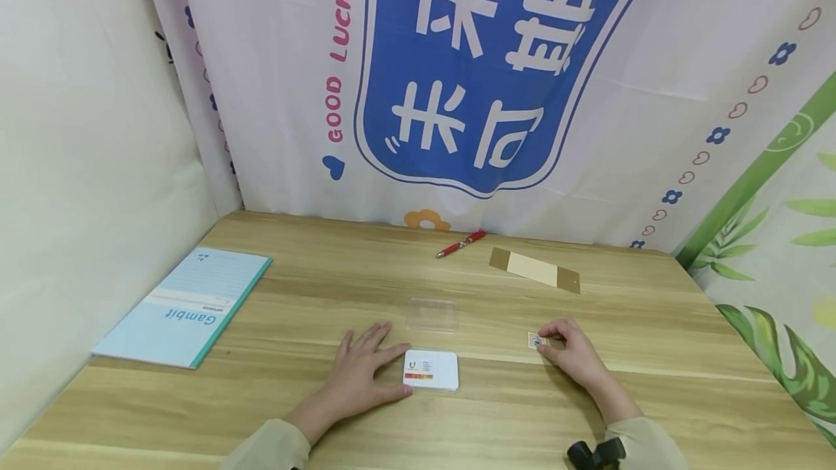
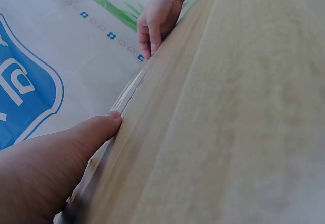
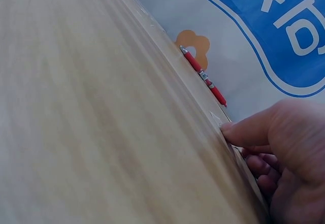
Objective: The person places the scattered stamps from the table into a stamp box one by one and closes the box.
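The wooden table [image 1: 307,412] fills the lower half of the head view, with a pale blue notebook [image 1: 186,307] at its left. The left hand [image 1: 362,368] lies low and left of centre, fingers spread apart, thumb and forefinger touching the left corners of the white card [image 1: 427,370]. The right hand [image 1: 576,354], lower right of centre, has thumb and forefinger together on the edge of a small printed square [image 1: 536,340]. A tan strip [image 1: 534,270] lies above it, a clear plastic piece [image 1: 432,315] just above the card, and a red pen [image 1: 461,244] near the table's far edge.

The card seems best steadied by light corner contact, kept flat. The square's thinness calls for fingertips at its rim only, lifting rather than dragging so it does not bend.

The left wrist view shows the thumb against a clear, layered edge; the right wrist view shows the other fingers curled under. Only the head view shows the square's print and the notebook.
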`<state>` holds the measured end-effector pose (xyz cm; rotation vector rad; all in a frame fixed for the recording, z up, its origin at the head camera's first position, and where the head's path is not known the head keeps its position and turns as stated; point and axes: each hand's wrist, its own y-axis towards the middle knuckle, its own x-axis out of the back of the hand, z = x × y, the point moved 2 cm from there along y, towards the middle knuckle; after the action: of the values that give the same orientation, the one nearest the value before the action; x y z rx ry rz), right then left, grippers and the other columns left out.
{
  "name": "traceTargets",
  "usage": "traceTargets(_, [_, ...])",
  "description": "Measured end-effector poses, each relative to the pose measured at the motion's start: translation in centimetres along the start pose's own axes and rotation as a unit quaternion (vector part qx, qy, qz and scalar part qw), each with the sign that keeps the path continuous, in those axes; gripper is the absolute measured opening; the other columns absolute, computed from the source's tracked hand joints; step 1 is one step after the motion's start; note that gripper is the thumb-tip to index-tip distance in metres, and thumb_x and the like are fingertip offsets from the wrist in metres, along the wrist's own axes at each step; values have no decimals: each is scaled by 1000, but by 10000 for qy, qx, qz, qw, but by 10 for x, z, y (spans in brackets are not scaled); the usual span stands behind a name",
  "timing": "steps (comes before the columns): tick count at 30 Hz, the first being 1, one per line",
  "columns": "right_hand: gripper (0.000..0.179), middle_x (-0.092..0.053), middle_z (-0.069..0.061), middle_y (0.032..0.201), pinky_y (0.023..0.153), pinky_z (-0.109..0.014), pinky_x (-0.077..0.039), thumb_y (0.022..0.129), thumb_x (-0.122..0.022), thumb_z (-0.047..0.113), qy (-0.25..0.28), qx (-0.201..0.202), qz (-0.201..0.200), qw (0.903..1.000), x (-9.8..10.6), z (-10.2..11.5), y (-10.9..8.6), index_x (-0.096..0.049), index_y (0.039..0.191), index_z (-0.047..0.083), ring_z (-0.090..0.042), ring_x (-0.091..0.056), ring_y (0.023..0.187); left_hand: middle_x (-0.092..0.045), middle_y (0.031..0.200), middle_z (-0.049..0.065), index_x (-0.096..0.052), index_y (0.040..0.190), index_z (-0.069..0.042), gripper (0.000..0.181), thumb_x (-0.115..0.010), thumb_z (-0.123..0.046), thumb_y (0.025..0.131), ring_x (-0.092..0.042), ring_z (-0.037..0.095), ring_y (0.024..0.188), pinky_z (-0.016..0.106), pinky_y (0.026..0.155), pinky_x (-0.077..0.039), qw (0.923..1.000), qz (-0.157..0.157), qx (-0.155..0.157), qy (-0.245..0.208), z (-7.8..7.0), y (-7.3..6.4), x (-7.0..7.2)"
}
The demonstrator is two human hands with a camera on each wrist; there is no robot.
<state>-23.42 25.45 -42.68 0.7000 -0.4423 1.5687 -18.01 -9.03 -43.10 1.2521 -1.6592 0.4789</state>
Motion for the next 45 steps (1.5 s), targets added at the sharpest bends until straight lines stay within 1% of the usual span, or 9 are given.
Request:
traceTargets(8, [21, -48, -11, 98, 76, -37, -38, 74, -66, 7, -145, -85, -100, 9998, 2, -1, -1, -58, 92, 0, -24, -47, 87, -29, 135, 16, -52, 120, -21, 66, -52, -63, 70, -19, 32, 124, 58, 94, -1, 10000, -20, -42, 0, 0, 0, 0])
traceTargets(14, [19, -47, -11, 98, 77, -37, -37, 74, -66, 7, -119, -149, -62, 9998, 2, -1, 0, -57, 90, 0, -24, -46, 88, -30, 134, 16, -53, 120, -21, 65, -54, -62, 69, -20, 32, 124, 57, 95, -1, 10000, -49, -30, -2, 0, 0, 0])
traceTargets(24, [18, -46, -12, 98, 79, -40, -37, 76, -65, 7, -149, -122, -6, 9998, 1, 0, -1, -56, 89, -1, -26, -45, 90, -30, 134, 16, -53, 120, -21, 65, -54, -62, 69, -19, 32, 124, 58, 94, -1, 10000, -45, -55, -3, 0, 0, 0])
traceTargets(35, [17, -45, -13, 97, 78, -39, -36, 75, -65, 5, -80, -94, -93, 9999, 0, 1, -1, -55, 87, -2, -25, -44, 89, -29, 135, 14, -52, 120, -23, 65, -55, -62, 69, -19, 30, 125, 56, 95, 0, 10000, -27, -10, 27, 1, 0, -1])
traceTargets(40, [19, -46, -11, 94, 75, -36, -36, 74, -65, 5, -38, -211, -187, 9996, -1, 0, -1, -54, 88, -2, -23, -44, 86, -29, 135, 15, -52, 120, -22, 64, -55, -61, 69, -19, 30, 125, 56, 95, 0, 10000, -17, -25, 10, 1, -1, 0])
traceTargets(45, [20, -47, -9, 83, 66, -29, -36, 73, -65, 3, 89, -296, -328, 9990, -2, 1, -1, -52, 89, -2, -19, -42, 76, -30, 134, 16, -53, 119, -21, 63, -55, -60, 70, -20, 32, 124, 57, 95, -2, 10000, -49, -76, -2, 0, -1, 1])
